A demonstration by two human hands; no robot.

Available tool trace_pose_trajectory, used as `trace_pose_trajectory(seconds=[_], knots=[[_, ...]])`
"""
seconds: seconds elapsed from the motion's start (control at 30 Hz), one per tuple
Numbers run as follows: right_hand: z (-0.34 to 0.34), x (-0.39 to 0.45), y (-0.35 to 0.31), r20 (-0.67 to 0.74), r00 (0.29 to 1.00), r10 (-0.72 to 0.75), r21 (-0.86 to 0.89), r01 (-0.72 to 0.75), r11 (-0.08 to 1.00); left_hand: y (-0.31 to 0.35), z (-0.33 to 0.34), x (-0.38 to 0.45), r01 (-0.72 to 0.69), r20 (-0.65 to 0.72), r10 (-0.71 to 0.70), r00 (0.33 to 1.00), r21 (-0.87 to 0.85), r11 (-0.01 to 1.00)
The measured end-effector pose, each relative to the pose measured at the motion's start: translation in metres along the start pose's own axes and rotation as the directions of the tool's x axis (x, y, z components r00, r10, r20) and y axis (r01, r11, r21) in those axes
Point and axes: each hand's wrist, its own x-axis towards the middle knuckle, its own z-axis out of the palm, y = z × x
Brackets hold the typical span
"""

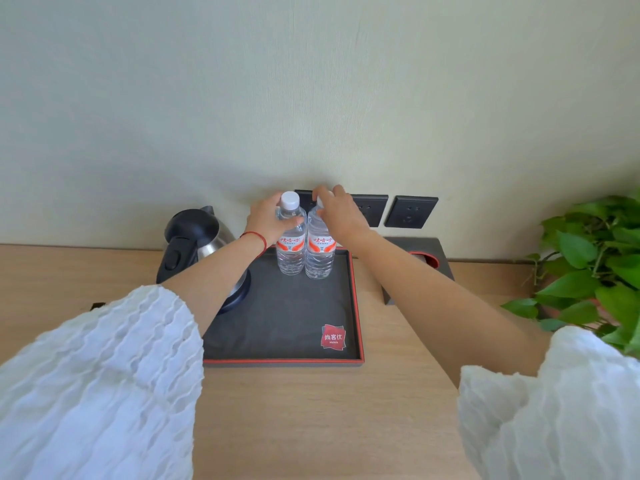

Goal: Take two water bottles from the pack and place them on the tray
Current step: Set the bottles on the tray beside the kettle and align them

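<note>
under both hands, two upright bottles touch on the tray (349, 359). left hand (268, 221) grips the left bottle (291, 252), kettle (194, 244) beside its forearm. right hand (337, 211) grasps the right bottle (320, 254), wall sockets (410, 212) just beyond.

The near half of the tray (277, 323) lies bare and open from the front. A kettle (194, 244) crowds its left side, a dark box (426, 258) its right, the wall (311, 98) just behind.

clear glossy plastic bottles (304, 244) stand on a matt dark tray (277, 327); brushed metal kettle (204, 244), pale wood-grain table (311, 410), crinkled white cloth sleeves (104, 375).
</note>
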Motion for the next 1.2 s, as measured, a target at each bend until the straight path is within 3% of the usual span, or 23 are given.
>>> trace_pose_trajectory(seconds=[0.1, 0.3, 0.6, 1.2], knots=[[-0.006, -0.001, -0.001, 0.033, 0.999, -0.004, 0.010, 0.003, 1.000, -0.001, -0.002, -0.002, 0.014, -0.002, -0.014, 1.000, -0.007, 1.000], [-0.002, -0.002, -0.006, -0.052, 0.997, 0.057, -0.021, -0.058, 0.998, 0.004, -0.001, 0.003, 0.021, 0.008, -0.022, 1.000, 0.053, 0.998], [-0.009, 0.008, -0.007, -0.012, 0.996, 0.084, 0.048, -0.083, 0.995, -0.001, -0.003, 0.002, 0.034, 0.004, -0.034, 0.999, 0.005, 0.999], [-0.011, 0.013, 0.003, 0.021, 0.999, 0.041, 0.096, -0.043, 0.994, -0.008, 0.000, 0.007, 0.014, 0.000, -0.014, 1.000, -0.023, 1.000]])
